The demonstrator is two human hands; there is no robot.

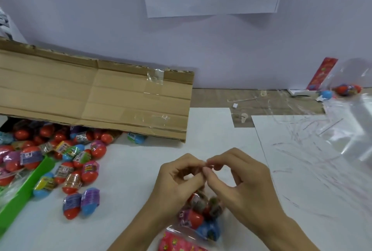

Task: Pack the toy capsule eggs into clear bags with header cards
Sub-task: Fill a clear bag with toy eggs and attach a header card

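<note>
A clear bag [203,220] with several red and blue capsule eggs lies on the white table at the bottom centre, and a pink header card [177,243] shows at its near end. My left hand [179,182] and my right hand [237,178] meet above it, fingertips pinching the bag's far end between them. Many loose capsule eggs [70,162] lie in a heap at the left.
A flattened cardboard box [96,95] leans over the egg heap at the left. A green tray edge [26,188] runs along the lower left. Empty clear bags [350,129], a packed bag [348,89] and a red header card [322,73] sit at the right.
</note>
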